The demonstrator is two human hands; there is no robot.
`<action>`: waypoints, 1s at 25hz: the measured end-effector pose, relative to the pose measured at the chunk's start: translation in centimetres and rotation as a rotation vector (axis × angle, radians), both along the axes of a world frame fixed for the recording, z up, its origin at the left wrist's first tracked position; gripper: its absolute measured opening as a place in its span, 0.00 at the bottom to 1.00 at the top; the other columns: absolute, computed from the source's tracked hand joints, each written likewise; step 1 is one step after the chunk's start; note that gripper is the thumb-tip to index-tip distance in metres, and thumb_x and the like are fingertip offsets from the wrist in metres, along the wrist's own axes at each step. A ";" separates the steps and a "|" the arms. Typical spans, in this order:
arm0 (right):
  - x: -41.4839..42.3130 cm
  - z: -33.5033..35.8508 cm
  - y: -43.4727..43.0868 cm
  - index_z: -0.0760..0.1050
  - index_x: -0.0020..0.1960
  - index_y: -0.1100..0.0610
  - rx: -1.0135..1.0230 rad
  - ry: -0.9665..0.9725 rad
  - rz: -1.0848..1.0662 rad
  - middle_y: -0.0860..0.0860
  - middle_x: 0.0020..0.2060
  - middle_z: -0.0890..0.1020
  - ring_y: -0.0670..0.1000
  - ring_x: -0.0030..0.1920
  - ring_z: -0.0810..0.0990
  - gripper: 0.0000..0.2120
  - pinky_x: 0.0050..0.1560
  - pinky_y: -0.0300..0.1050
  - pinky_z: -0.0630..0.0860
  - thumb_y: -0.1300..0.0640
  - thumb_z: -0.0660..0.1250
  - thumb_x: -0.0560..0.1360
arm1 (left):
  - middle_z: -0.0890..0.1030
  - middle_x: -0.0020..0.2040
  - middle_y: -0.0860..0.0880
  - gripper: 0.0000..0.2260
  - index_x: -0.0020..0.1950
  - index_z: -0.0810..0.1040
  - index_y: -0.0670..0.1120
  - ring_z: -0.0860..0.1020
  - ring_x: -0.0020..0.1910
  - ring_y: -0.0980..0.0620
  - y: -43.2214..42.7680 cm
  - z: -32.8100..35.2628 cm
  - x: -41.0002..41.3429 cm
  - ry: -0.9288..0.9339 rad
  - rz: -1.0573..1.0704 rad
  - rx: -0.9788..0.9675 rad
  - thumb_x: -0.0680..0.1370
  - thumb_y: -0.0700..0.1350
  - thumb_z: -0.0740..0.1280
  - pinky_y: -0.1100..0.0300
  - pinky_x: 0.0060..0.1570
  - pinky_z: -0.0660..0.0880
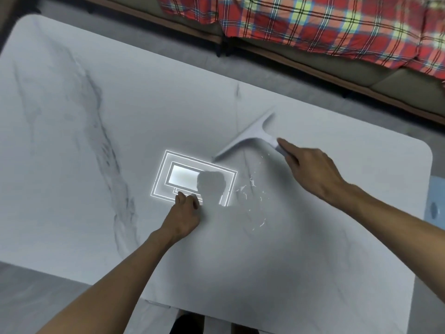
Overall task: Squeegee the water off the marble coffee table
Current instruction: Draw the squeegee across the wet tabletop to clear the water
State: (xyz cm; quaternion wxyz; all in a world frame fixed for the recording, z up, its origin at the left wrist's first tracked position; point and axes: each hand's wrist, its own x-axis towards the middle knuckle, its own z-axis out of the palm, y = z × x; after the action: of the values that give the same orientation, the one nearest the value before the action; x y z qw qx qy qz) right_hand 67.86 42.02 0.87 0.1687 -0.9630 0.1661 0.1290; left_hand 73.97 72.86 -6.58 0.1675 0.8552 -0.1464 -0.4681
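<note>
While my right hand is closed around the handle of a pale grey T-shaped plastic squeegee, its index finger stretched along the handle toward the blade, my left hand rests as a loose fist on the white, grey-veined marble coffee table, holding nothing. The squeegee sits to the right of centre on the tabletop, a little beyond my right hand. Its long blade runs diagonally, from a near-left tip beside a bright reflection of a ceiling lamp up to a far-right tip; the handle points back toward my right wrist. I cannot tell whether the blade edge is pressed flat on the stone or slightly lifted.

The water shows as small glinting droplets and streaks scattered on the near side of the blade, between my two hands, with the right hand closer to it. Because the wet patch lies nearer to me than the blade, I judge that the next stroke should pull toward my body, dragging the blade broadside across the droplets toward the near edge of the table. The left fist lies just left of that path and may need to move aside. Beyond the table's far edge, a red plaid blanket lies over a sofa.
</note>
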 end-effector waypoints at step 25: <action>-1.6 -1.3 -10.3 0.64 0.71 0.42 -0.042 0.015 -0.106 0.57 0.55 0.82 0.65 0.52 0.79 0.19 0.47 0.53 0.74 0.43 0.50 0.81 | 0.71 0.55 0.37 0.06 0.48 0.70 0.38 0.69 0.56 0.39 -10.0 -3.6 -2.5 -0.182 -0.073 -0.037 0.72 0.34 0.59 0.47 0.51 0.72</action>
State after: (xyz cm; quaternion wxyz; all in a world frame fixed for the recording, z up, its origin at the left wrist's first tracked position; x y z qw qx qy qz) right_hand 66.24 31.72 -0.48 0.1537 -0.9552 0.2208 0.1235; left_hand 71.45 62.89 -10.14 0.1520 0.8851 -0.2006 -0.3914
